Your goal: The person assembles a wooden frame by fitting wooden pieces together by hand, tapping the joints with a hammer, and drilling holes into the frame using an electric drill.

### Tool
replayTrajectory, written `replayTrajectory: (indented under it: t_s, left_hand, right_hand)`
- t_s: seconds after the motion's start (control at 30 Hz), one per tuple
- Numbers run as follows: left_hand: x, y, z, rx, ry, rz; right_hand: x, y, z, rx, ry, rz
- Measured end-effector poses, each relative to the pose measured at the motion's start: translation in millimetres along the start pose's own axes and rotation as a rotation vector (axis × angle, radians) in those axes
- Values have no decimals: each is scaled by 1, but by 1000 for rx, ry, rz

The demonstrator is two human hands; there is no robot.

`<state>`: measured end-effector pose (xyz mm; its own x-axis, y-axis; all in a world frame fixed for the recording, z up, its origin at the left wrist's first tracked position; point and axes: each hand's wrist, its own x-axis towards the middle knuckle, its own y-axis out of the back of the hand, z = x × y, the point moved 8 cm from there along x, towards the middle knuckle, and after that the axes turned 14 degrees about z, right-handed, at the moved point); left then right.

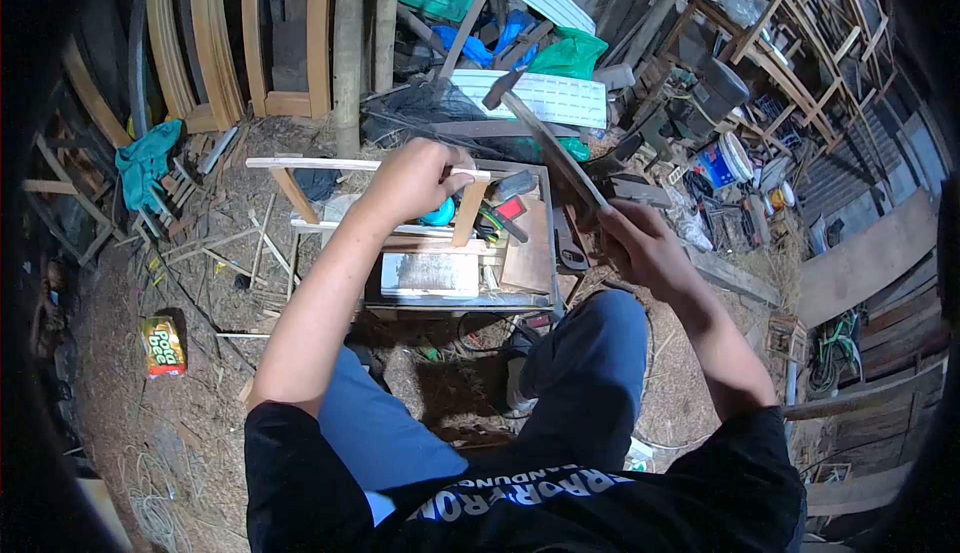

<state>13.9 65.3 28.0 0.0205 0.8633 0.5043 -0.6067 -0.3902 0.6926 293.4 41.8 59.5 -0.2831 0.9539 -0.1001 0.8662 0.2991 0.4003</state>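
My right hand [640, 251] is closed round the handle of a hammer [552, 145], whose head is raised up and to the left, above the far side of the low table [460, 303]. My left hand [425, 181] pinches the top strip of a small wooden frame [320, 164] near its right end; whether a nail is between the fingers is too small to tell. An upright piece [469, 215] stands below that end. Beside it on the table lie pliers [492, 223], a red-and-black tool [511, 209] and a flat board [527, 245].
A handsaw [571, 251] is at the table's right edge. Planks [205, 43] lean at the back left. A snack packet [163, 345] lies on the floor at left. A white-and-blue bucket [725, 163] and stacked wooden frames stand at right.
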Motion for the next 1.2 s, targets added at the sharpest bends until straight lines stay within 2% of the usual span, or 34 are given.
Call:
replayTrajectory:
  t_s: [0.1, 0.13, 0.23, 0.27, 0.37, 0.47, 0.57, 0.77, 1.2]
  left_hand:
    - [-1, 1, 2, -10, -2, 10]
    - [-2, 2, 3, -4, -8, 15]
    - [-1, 0, 2, -12, -68, 53]
    - [-1, -3, -1, -3, -54, 41]
    - [-1, -1, 1, 10, -26, 20]
    - [-2, 2, 2, 2, -24, 32]
    - [-1, 0, 2, 6, -31, 31]
    - [-1, -1, 0, 23, -13, 30]
    - [-1, 3, 4, 15, -3, 14]
  right_hand:
    - [-14, -4, -4, -62, 38, -19]
    - [-16, -2, 2, -132, -17, -29]
    - [-16, -8, 5, -201, 114, -11]
    - [-18, -5, 8, -258, 37, -19]
    - [-22, -5, 6, -297, 0, -22]
    - [-26, -7, 6, -264, -10, -30]
    - [-28, -6, -1, -387, 36, 1]
    - [-23, -4, 6, -442, 102, 21]
    - [-26, -5, -2, -459, 103, 19]
